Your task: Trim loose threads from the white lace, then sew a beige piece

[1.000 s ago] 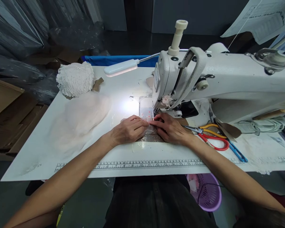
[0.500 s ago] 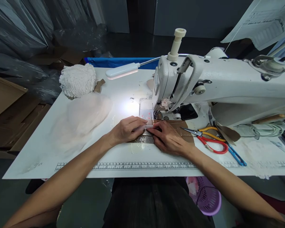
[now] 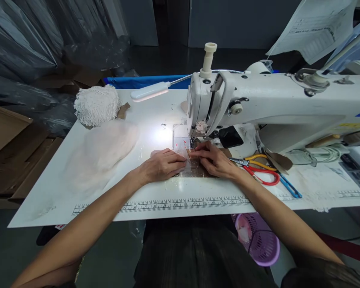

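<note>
A thin sheer fabric piece (image 3: 184,152) with small pink-red spots lies at the presser foot of a white sewing machine (image 3: 264,96). Beneath it is a brown card-like piece (image 3: 206,169) with clear, shiny patches. My left hand (image 3: 165,165) is closed on the fabric's left side, left of the needle, its fingers together. Just right and in front of the needle, my right hand (image 3: 213,160) pinches the fabric's edge with thumb and forefinger, the other fingers curled over the brown piece. The fingers partly hide the fabric.
Orange-and-red-handled scissors (image 3: 262,176) and a blue tool (image 3: 289,186) lie right of my right hand. A pale sheer fabric heap (image 3: 108,148) and a white lace bundle (image 3: 96,105) sit left. A lamp (image 3: 150,92) lights the table. A printed ruler (image 3: 168,205) runs along the front edge.
The view has shifted slightly. My right hand has lifted a little toward the needle, with its forefinger now extended to the fabric edge. My left hand lies flatter over the fabric.
</note>
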Tool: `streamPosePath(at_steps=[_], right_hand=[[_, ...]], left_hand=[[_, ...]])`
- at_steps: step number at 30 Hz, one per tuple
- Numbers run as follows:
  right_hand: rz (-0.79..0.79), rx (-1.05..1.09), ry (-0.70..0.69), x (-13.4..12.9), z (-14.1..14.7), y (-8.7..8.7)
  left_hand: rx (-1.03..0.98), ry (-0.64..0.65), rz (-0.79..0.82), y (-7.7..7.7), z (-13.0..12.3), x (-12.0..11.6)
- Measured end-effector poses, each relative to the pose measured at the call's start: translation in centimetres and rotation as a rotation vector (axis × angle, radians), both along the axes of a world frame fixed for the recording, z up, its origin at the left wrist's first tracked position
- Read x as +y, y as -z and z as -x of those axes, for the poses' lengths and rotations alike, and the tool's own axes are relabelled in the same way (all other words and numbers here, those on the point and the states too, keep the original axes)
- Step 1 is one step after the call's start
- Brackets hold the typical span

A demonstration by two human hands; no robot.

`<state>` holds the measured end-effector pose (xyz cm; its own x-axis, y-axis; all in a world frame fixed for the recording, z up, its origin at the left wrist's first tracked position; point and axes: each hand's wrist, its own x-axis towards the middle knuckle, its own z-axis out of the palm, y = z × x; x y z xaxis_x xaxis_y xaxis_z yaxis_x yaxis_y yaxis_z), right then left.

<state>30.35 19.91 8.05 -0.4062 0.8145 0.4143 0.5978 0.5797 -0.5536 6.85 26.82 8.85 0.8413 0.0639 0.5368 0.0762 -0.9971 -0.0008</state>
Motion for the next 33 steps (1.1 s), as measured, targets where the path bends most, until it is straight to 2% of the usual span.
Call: streamPosePath(at_steps=[4, 9, 20, 28, 33], right_hand=[[-0.061, -0.161, 0.022, 0.2, 0.3, 0.6], [-0.056, -0.28, 0.061, 0.0, 0.7, 0.6], [-0.069, -0.17, 0.036, -0.7, 0.4, 0.4], [-0.049, -0.174, 0.027, -0.5, 0.3, 0.5], [-0.031, -0.187, 0.011, -0.2, 0.2, 0.5]], left_hand=[[0.009, 0.002, -0.056, 0.1, 0.1, 0.0], [0.026, -0.015, -0.069, 0.2, 0.1, -0.2], [-0.019, -0.009, -0.021, 0.0, -0.2, -0.4], [-0.006, -0.013, 0.012, 0.2, -0.1, -0.2], [0.011, -0.043, -0.055, 0.0, -0.5, -0.4]])
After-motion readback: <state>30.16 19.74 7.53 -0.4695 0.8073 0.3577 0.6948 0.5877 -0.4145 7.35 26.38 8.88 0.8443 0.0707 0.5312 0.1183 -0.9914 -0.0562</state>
